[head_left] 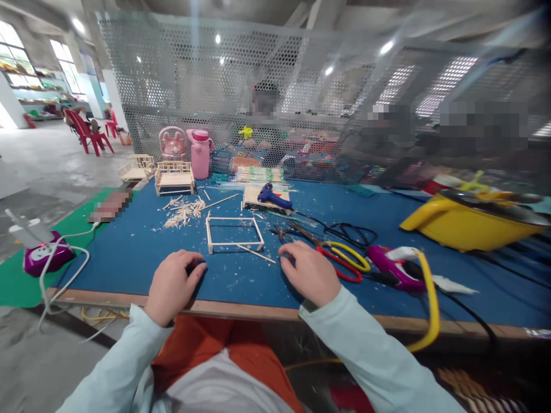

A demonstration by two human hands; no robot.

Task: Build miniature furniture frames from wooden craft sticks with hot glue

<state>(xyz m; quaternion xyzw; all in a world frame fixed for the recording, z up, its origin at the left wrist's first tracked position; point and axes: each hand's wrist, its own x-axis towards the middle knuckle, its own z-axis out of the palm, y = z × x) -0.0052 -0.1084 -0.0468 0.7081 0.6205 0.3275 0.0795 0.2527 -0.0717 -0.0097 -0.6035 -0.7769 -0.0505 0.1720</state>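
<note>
My left hand [175,285] rests at the front of the blue tabletop, fingers loosely curled and thumb apart, holding nothing. My right hand [310,272] lies on the table in a similar loose pose, also holding nothing that I can see. Between and just beyond them stands a small rectangular frame of wooden sticks [209,234]. A loose stick [257,254] slants from its front bar toward my right hand. Close to that hand lie scissors with red handles [343,268] and a tool with yellow handles [355,258]. Behind the frame, a blue glue gun [274,198] lies on a wooden piece.
A pile of short sticks [186,213] and a small wooden bed-like model [174,178] are at back left. A pink flask [200,154] stands by the mesh screen [172,74]. On the right are a purple power strip [394,269] and a yellow container [469,223].
</note>
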